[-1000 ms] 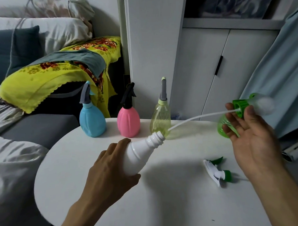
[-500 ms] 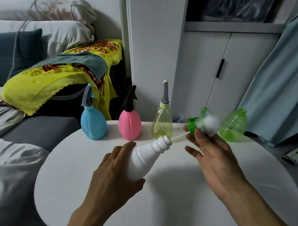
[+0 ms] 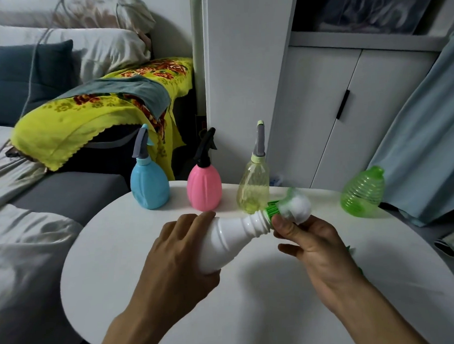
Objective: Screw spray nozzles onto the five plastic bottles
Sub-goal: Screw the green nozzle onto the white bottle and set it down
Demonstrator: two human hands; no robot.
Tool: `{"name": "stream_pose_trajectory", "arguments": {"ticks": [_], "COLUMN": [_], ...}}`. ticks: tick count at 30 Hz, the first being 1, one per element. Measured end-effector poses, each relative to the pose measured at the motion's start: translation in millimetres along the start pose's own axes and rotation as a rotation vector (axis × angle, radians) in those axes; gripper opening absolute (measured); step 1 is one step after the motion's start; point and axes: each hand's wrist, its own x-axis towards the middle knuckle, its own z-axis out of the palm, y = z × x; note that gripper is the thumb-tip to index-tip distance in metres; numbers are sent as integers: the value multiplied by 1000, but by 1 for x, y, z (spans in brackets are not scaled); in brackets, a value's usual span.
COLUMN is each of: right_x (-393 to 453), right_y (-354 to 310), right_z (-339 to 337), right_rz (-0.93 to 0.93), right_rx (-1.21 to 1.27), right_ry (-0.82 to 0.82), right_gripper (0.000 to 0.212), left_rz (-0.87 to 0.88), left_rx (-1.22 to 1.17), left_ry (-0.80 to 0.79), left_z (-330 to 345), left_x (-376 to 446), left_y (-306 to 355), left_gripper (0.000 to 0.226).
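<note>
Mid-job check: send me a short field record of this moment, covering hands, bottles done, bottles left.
left hand: grips white bottle, tilted off the table
right hand: holds green-collared nozzle at the white bottle's neck
nozzles fitted: blue bottle; pink bottle; yellow bottle
no nozzle: green bottle, upright, far right
nozzle seating: blurred, cannot tell

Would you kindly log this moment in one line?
left hand holds white bottle | right hand seats nozzle | green bottle uncapped

Round white table (image 3: 136,266) — blue bottle (image 3: 149,185), pink bottle (image 3: 204,189), yellow bottle (image 3: 253,189), apparently capless green bottle (image 3: 362,192) standing.
</note>
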Motion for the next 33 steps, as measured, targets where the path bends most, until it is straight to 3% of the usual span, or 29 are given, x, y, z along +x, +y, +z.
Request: {"name": "stream_pose_trajectory", "arguments": {"ticks": [2, 5, 8, 12, 14, 16, 19, 25, 33], "right_x": [2, 3, 2, -1, -1, 0, 1, -1, 0], "right_y": [-1, -4, -4, -2, -3, -12, -21, -21, -14], "right_z": [-7, -12, -15, -20, -23, -26, -29, -33, -38], "right_rz": [46, 19, -80, -113, -228, -441, -777, -463, -418], "right_rx": [-86, -201, -294, -616, -762, -907, -1063, -726, -832], "right_ry": [34, 60, -10, -54, -38, 7, 13, -223, -338], "right_gripper": [45, 74, 80, 93, 96, 82, 44, 33, 31], "left_rz": [56, 98, 71, 15, 5, 17, 60, 113, 152], "left_rx": [24, 28, -6, -38, -47, -35, -16, 15, 119], "left_ry": [-2, -10, -8, -21, -40, -51, -62, -88, -172], "left_z": [-1, -1, -1, -2, -3, -4, -7, -12, -9], "left_x": [3, 3, 1, 2, 2, 2, 2, 1, 0], "left_y": [-3, -4, -5, -5, -6, -7, -7, -10, -6], "left_gripper": [86, 86, 87, 88, 88, 88, 89, 85, 85]}}
